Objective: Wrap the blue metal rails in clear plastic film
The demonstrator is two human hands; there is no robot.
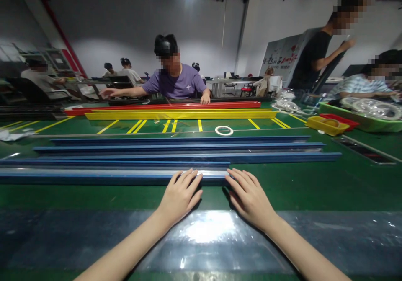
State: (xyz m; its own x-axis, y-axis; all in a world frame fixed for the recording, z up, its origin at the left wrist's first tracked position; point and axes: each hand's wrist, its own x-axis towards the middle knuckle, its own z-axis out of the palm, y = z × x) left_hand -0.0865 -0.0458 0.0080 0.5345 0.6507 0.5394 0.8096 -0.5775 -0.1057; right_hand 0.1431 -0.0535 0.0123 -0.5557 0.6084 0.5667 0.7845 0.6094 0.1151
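Observation:
Both hands rest at the nearest blue channel strip (94, 179), which lies lengthwise across the green table. My left hand (180, 195) has its fingers stretched over the strip's front edge, with the thumb out to the side. At the strip's right end, my right hand (249, 195) lays its fingertips on the edge, fingers extended. Neither hand is wrapped around anything. Behind this strip, several more blue channel strips (188, 157) lie roughly parallel. A clear plastic sheet (150, 256) spreads beneath my forearms and reflects the lamp.
Beyond lie a yellow strip (182, 115) and a red strip (226, 105), where a co-worker in purple (184, 82) sits. A white ring (224, 130) is on the table. At right are a yellow tray (326, 126), a green bin (370, 122) of rolls, and a phone (364, 150).

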